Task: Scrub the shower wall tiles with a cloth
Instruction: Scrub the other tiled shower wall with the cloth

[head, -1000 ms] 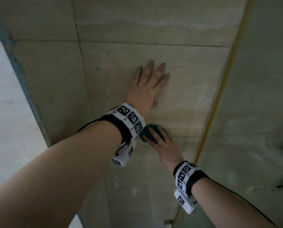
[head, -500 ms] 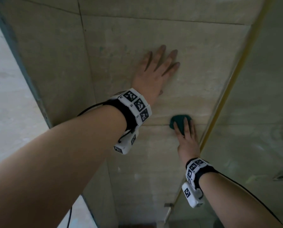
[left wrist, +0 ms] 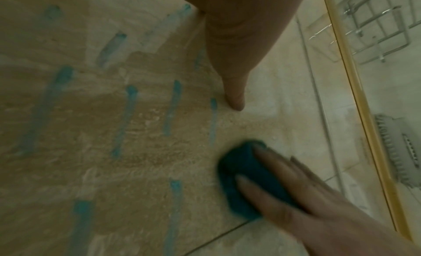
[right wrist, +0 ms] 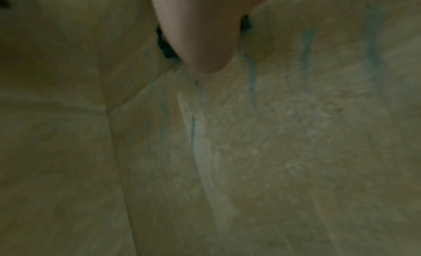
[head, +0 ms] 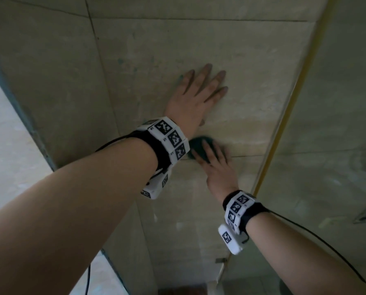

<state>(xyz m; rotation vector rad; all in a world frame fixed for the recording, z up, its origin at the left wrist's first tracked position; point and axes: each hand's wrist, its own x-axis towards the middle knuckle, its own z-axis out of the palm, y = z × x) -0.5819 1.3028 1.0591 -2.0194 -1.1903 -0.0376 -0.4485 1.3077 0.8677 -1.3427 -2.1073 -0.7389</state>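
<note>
Scrub is running mid-job, judging by residue. The tile wall (head: 252,67) is filling most of the head view, with a gold-edged glass panel (head: 337,124) standing to the right. Blue cleaner streaks (left wrist: 127,119) are running down the wall left of the working spot and look untouched, so I'd say most of that patch is still to do; the paler strip toward the glass may be done, can't confirm. The left hand (head: 195,96) is bracing flat on the tile, fingers straight and spread, holding nothing. The right hand (head: 217,167) is pressing just below it, fingers straight, not curled round anything. The dark teal cloth (left wrist: 241,177) is sitting balled under those fingertips, against the wall just above a grout line (left wrist: 218,236).
</note>
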